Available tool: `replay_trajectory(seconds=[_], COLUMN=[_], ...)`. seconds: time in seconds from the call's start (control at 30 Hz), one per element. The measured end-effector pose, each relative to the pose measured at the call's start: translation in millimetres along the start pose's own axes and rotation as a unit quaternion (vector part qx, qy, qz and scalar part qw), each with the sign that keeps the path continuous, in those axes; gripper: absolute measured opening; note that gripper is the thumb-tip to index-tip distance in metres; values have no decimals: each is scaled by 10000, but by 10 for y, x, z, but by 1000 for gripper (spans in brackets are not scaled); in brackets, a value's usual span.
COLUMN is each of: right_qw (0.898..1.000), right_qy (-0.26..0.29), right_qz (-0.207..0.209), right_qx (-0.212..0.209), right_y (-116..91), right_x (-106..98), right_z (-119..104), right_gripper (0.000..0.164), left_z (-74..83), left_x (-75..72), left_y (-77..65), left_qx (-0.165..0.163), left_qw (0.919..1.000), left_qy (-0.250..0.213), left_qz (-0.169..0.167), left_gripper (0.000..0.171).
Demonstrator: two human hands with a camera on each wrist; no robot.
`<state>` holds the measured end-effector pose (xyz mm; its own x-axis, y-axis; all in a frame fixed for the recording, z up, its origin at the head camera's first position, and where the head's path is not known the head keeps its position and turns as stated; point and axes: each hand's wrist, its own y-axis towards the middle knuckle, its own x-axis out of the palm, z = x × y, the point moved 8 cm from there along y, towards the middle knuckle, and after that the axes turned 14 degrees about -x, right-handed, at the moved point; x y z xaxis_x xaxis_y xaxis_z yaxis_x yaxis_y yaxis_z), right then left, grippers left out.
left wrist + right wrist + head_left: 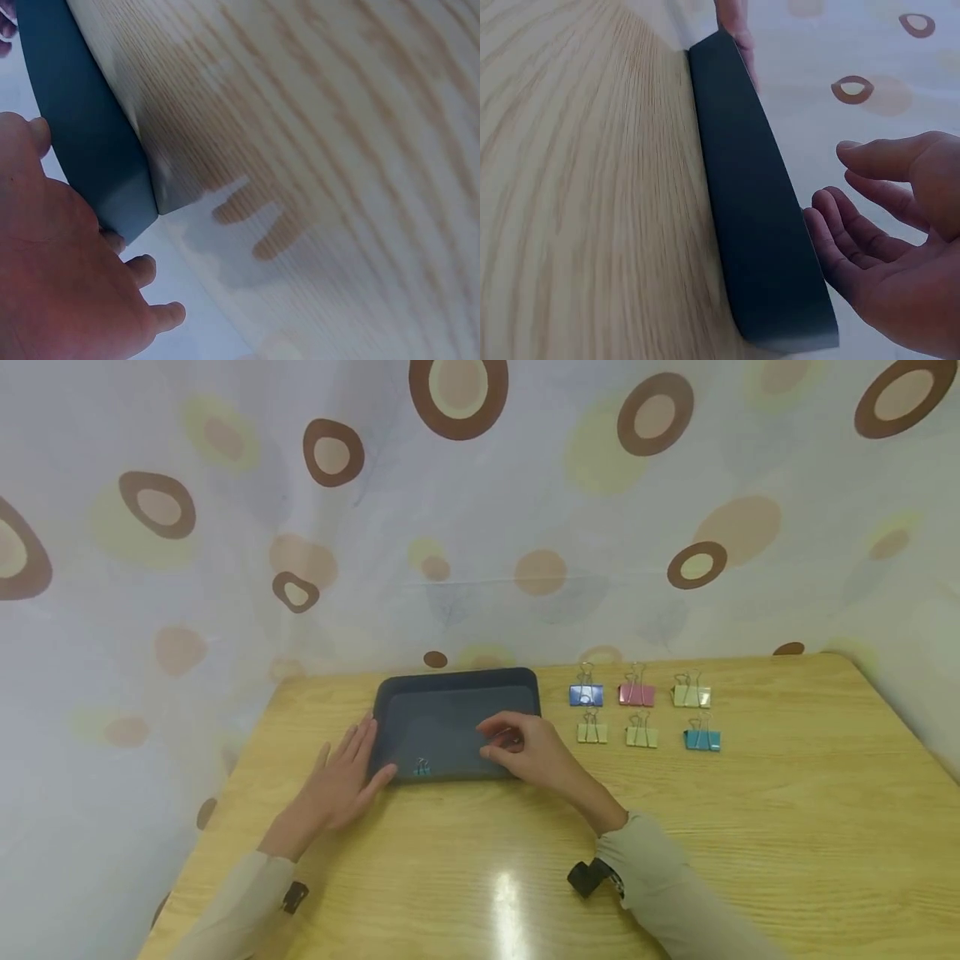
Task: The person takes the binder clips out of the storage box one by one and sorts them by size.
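A dark rectangular tray (450, 683) lies on the wooden table. Inside it, by the front wall, sits a small teal binder clip (422, 767). My left hand (341, 785) rests at the tray's left front corner, fingers straight and thumb spread along the front rim. Over the tray's right part is my right hand (528, 747), its fingers loosely bent and its thumb apart from the index finger. In the right wrist view nothing shows between the fingers of that right hand (900, 232), which is beside the tray's front wall (757, 202).
Right of the tray stand binder clips in two rows: blue (586, 696), pink (636, 695) and pale yellow (692, 697) behind, two smaller yellow ones (592, 733) and a teal one (702, 740) in front. A patterned curtain (480, 527) hangs along the table's back edge.
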<state>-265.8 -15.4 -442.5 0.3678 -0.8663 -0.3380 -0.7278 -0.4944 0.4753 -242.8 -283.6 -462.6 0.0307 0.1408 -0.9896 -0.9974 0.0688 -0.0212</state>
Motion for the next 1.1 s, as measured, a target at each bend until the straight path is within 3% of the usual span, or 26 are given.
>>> replay_trajectory(seconds=[0.2, 0.5, 0.7, 1.1], right_qw=[9998, 9966, 9939, 9883], right_qy=[21, -13, -285, -597], right_qz=[-192, -818, -1017, -1389], right_qx=[-3, 124, 300, 207], right_y=[130, 296, 397, 556], right_x=[219, 537, 671, 884], right_z=[39, 143, 219, 294], right_gripper=[30, 30, 29, 23], left_z=[13, 2, -5, 12], left_x=[-3, 16, 5, -11], left_y=[-5, -15, -32, -52], left_qx=[-26, -59, -99, -96], left_qw=[10000, 9999, 9999, 9999], left_qy=[-32, -88, -56, -80], left_qz=[-21, 18, -69, -116], left_gripper=[83, 82, 82, 82])
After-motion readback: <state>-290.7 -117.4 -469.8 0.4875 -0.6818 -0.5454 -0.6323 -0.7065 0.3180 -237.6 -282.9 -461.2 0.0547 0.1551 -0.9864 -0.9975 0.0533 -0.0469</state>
